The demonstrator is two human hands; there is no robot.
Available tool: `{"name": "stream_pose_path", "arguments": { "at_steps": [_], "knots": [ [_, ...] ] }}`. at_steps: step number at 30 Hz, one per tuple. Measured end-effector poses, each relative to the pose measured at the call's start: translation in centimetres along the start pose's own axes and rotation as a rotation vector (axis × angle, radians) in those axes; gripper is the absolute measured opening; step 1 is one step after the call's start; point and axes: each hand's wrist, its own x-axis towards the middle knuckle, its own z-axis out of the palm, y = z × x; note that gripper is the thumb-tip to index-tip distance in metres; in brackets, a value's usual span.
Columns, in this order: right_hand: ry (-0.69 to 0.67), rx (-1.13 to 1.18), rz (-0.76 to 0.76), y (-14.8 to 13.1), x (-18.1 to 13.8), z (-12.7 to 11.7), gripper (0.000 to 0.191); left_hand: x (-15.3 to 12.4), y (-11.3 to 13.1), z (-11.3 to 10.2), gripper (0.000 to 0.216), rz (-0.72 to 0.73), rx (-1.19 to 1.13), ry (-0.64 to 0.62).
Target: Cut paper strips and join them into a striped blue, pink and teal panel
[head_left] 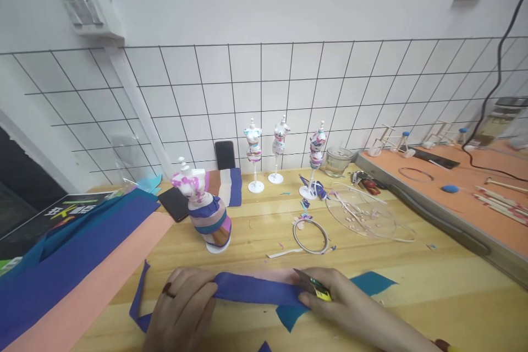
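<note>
A blue-violet strip (256, 289), fabric or crepe paper, stretches between both hands low over the table. My left hand (181, 308) closes on its left part, and a loose tail of the strip bends out past that hand. In my right hand (330, 294), at the strip's other end, is a small dark-bladed cutter (304, 279) with green and yellow parts; its exact kind is unclear. The right thumb meets the strip's edge. Teal scraps (373, 282) lie beside and beneath my right hand. A dress form (210, 220) wrapped in coloured bands stands beyond my left hand.
Long teal, blue and pink sheets (94, 269) cover the left side. Three small dress forms (254, 148) stand at the back. An embroidery hoop (295, 236), a clear round plate (358, 212), a glass jar (338, 162) and an orange-topped board (474, 187) are to the right.
</note>
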Motion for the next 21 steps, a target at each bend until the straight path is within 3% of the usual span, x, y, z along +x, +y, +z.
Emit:
{"name": "stream_pose_path", "arguments": {
  "at_steps": [7,13,17,19,21],
  "knots": [
    [-0.083,0.223,0.076,0.4,-0.1,-0.3,0.007,0.6,0.0,-0.2,0.022,0.021,0.005,-0.005],
    [-0.034,0.289,0.087,1.8,0.1,-1.8,0.025,1.0,-0.7,0.4,0.02,0.028,0.03,-0.06],
    [0.075,0.197,0.094,2.6,0.3,-2.6,0.027,-0.1,-0.5,0.8,0.008,-0.246,-0.19,-0.282],
    [0.101,0.136,0.086,2.8,0.2,-2.7,0.027,-0.4,-0.2,0.6,0.027,-0.436,-0.346,-0.451],
    [0.089,0.092,0.06,2.8,0.1,-2.8,0.025,-0.2,0.2,0.3,0.046,-0.585,-0.476,-0.538]
  ]
}}
